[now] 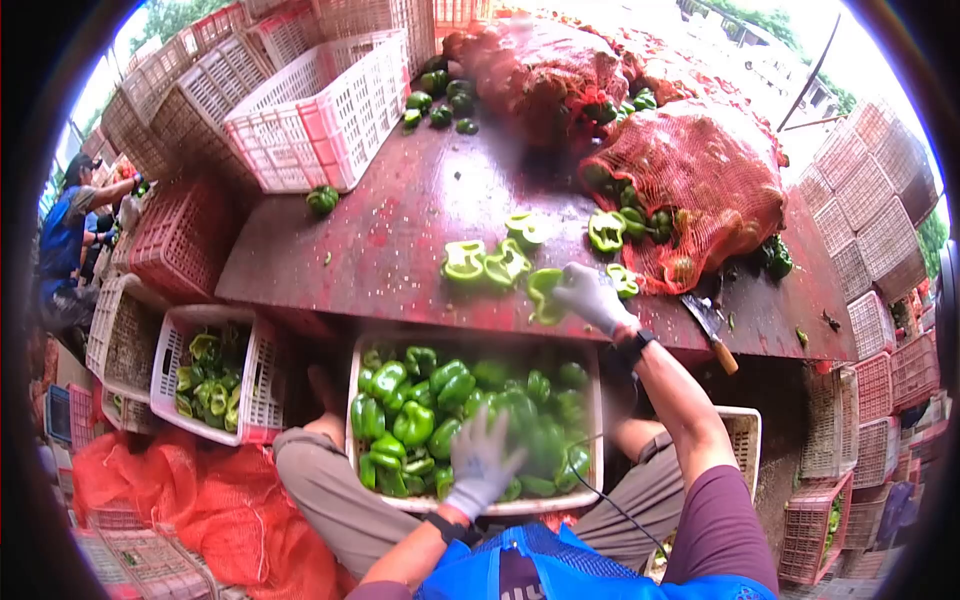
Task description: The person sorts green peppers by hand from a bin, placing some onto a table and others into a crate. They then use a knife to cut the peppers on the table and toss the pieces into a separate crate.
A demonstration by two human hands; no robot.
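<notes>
My left hand (483, 462), in a pale glove, is over the green peppers in the white crate (597, 440) between my knees. Its fingers are spread, and no pepper shows in its grasp. On the table, my right hand (592, 297), also gloved, has its fingers on a cut pepper piece (546, 296). More pepper halves (464, 260) lie cut side up just behind it. Whole peppers (632, 215) show at the mouth of a red mesh sack (700, 185). A knife (712, 330) with a wooden handle lies at the table's front edge, right of my right hand.
A pink and white crate (320, 115) stands on the table's left end beside a loose pepper (322, 200). Another crate (262, 400) holds pepper pieces at the left. Stacked crates (870, 180) line the right. A co-worker (70, 225) is at far left.
</notes>
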